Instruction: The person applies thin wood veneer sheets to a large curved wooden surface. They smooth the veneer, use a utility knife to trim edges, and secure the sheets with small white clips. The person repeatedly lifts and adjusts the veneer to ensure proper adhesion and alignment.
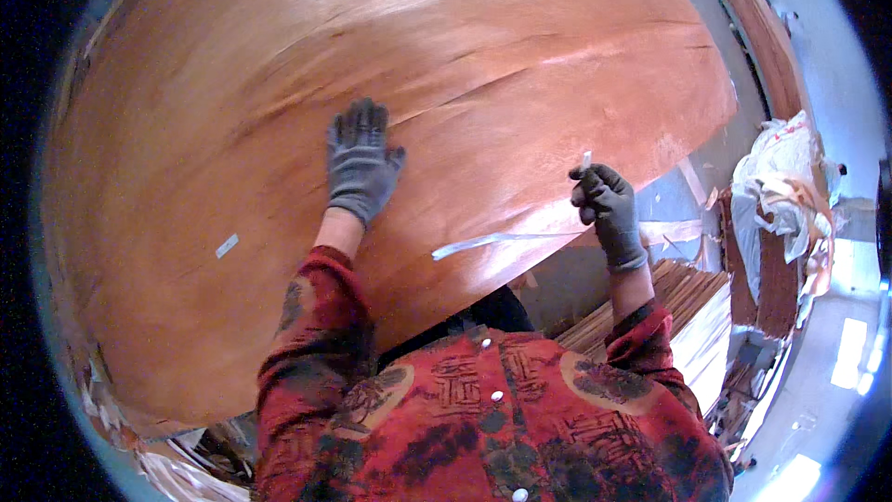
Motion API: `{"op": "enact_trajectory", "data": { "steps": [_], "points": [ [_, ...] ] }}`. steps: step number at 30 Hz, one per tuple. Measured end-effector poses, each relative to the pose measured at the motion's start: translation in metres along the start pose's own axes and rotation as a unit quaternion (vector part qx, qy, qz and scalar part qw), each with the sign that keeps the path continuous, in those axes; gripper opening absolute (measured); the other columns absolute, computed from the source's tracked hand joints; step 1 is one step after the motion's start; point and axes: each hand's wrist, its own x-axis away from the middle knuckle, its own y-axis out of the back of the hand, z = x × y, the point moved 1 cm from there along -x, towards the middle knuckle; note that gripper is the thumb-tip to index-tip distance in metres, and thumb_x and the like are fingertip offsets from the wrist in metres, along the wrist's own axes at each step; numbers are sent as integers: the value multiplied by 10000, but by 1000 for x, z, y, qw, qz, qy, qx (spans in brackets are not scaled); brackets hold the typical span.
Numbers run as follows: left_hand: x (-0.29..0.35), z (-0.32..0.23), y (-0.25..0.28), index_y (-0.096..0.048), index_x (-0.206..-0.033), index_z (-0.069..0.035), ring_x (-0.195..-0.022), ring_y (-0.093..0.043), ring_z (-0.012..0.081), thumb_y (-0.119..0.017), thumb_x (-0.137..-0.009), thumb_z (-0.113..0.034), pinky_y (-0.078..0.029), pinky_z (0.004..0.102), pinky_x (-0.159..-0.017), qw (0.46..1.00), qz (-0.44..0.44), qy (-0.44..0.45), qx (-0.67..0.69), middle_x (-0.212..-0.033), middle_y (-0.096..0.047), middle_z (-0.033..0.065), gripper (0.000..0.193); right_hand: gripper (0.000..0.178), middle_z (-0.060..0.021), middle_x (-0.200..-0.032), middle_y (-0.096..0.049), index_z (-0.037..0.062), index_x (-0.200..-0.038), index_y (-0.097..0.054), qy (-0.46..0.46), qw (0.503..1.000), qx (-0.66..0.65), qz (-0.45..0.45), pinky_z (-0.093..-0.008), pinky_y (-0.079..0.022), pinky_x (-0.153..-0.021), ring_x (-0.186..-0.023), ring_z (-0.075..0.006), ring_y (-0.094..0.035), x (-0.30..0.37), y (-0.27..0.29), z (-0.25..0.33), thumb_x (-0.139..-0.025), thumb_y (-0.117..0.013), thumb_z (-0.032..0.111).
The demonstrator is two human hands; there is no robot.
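A broad orange-brown sheet of wood veneer, with long ripples and cracks running across it, fills most of the view. My left hand, in a grey glove, lies flat on it with fingers stretched out, just left of a crack. At the sheet's right front edge, my gloved right hand is closed in a pinch. A short white piece of tape sticks up from its fingertips. Between my hands a long, thin, pale strip runs over the sheet toward my right wrist; whether it joins the held piece I cannot tell.
A small white piece of tape sits on the veneer at the left. Beside my right forearm stands a stack of thin wood sheets. Further right are crumpled white plastic and a long brown wood stack. Veneer scraps lie at the lower left.
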Motion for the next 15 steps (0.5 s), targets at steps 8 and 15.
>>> {"op": "enact_trajectory", "data": {
  "steps": [8, 15],
  "points": [
    [-110, -118, 1, -244, -1396, -18, -1313, -197, 399, -632, -771, -383, -113, 516, -1085, 987, -149, -13, 63, -1390, -285, 243, 821, 217, -73, -734, -616, -6, -1004, -593, 41, 996, -64, 49, -196, -402, -483, -538, -81, -514, -104, 86, -12, -908, -538, 181],
    [-187, -140, -57, -352, -1368, -100, -1338, -251, 298, -419, -894, -332, -138, 477, -1098, 996, -30, 2, -88, -1422, -343, 93, 532, 229, -71, -691, -595, -12, -1023, -580, 57, 993, -1, 99, -214, -420, -462, -530, -97, -539, -197, 76, 21, -903, -525, 176]
  ]
}}
